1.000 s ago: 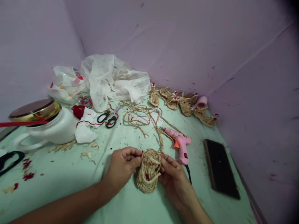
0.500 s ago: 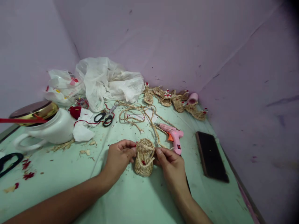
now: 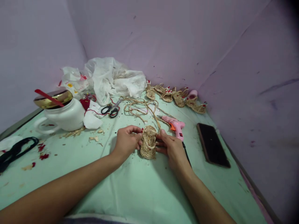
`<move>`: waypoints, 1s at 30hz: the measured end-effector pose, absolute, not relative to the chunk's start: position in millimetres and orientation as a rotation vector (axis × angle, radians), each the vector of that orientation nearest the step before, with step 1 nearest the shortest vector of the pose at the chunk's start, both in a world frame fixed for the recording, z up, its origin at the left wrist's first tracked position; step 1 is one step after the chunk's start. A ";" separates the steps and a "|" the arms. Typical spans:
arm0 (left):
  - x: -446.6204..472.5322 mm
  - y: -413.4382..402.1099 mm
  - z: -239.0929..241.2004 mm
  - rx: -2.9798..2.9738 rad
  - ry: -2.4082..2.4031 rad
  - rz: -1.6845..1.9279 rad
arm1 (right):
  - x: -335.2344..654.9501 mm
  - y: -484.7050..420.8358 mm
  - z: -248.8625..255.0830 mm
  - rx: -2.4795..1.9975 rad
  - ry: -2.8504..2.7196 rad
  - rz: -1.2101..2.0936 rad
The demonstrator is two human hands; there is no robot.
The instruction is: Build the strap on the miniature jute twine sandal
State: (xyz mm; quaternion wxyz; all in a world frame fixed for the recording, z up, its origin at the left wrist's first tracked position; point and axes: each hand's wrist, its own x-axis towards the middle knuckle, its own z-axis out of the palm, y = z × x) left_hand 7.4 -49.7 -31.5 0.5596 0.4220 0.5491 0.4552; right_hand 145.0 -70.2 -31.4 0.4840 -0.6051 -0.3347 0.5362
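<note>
A small slipper of coiled straw rope [image 3: 148,151] is held upright over the green cloth, with a strap across its lower part. My left hand [image 3: 128,140] pinches its upper left edge, and a speck of red shows at the fingertips. On the other side my right hand [image 3: 171,147] is closed at the slipper's right edge, its thumb where the braided rope [image 3: 156,119] comes down; the exact grip is partly hidden. A pink glue gun [image 3: 176,126] lies just beyond my right hand, its orange trigger facing left.
Scissors [image 3: 112,109], a white mug [image 3: 64,116] and crumpled plastic bags [image 3: 114,79] stand at the left and back. Several finished straw slippers [image 3: 178,99] line the wall. A phone [image 3: 213,144] lies at right, a dark cord bundle [image 3: 17,152] at far left.
The view has shifted, so most things sit farther right or higher in the picture. My right fingers now reach farther along the slipper's side, and the red spot at its strap no longer shows.
</note>
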 end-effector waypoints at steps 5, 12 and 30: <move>7.7 -50.7 -32.6 0.954 1.248 1.123 | 141.7 -65.3 -35.5 -1.627 -0.885 1.172; 7.8 -47.3 -37.3 0.929 1.212 1.141 | 150.1 -63.9 -41.1 -1.675 -1.136 0.921; -3.2 -43.8 -24.9 1.181 1.155 1.167 | 143.0 -78.0 -26.1 -1.167 -0.736 1.656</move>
